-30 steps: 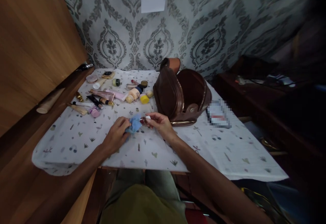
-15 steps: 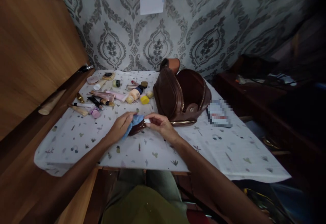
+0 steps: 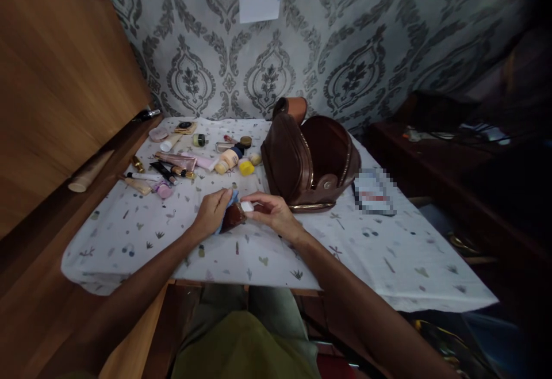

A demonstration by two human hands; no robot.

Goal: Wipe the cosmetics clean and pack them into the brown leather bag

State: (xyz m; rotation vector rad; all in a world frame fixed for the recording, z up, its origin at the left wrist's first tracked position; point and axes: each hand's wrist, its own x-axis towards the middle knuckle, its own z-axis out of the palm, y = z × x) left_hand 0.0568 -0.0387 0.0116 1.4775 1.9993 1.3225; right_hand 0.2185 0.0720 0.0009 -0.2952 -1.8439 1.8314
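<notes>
Surface (image 3: 276,267) has cosmetics (image 3: 179,161) out, bag (image 3: 284,157) open. Your L hand (image 3: 211,213) grips cloth (image 3: 234,196) + btl (image 3: 233,218), R hand (image 3: 272,212) pinches cap (image 3: 247,206); btl wipe looks partway, others' status unclear.

Shirt (image 3: 241,347): olive-grn, plain from what shows, matte cloth; front bulges in a rounded shape at btm ctr, edges a bit blurred. Trousers (image 3: 276,313): lt grey-grn, paler & greyer than shirt; both legs show past the shirt's rounded front, w/ a dk gap b/w them. Some soft shading on the cloth, esp. nr the inner edges. L forearm (image 3: 168,261) & R forearm (image 3: 345,275) bare, slim, tapering twd the wrists. L hand (image 3: 211,212) & R hand (image 3: 273,213) bare too, w/ slender fingers; nails too small to make out.
</notes>
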